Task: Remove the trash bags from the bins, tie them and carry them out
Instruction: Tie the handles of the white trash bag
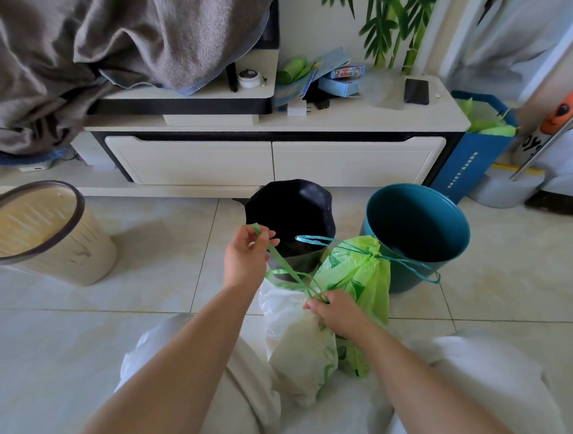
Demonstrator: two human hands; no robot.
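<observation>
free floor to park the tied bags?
Bare tile between the beige bin and the left hand, and right of the teal bin. Crowded in the middle: white bag, green bag and black bin bunch together.

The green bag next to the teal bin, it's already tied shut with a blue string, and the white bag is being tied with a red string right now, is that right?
Not quite. The head view shows the drawstring on the white bag is green, not red. The left hand pulls it up while the right hand pinches the bag's neck. The green bag by the teal bin is indeed tied with blue string.
</observation>
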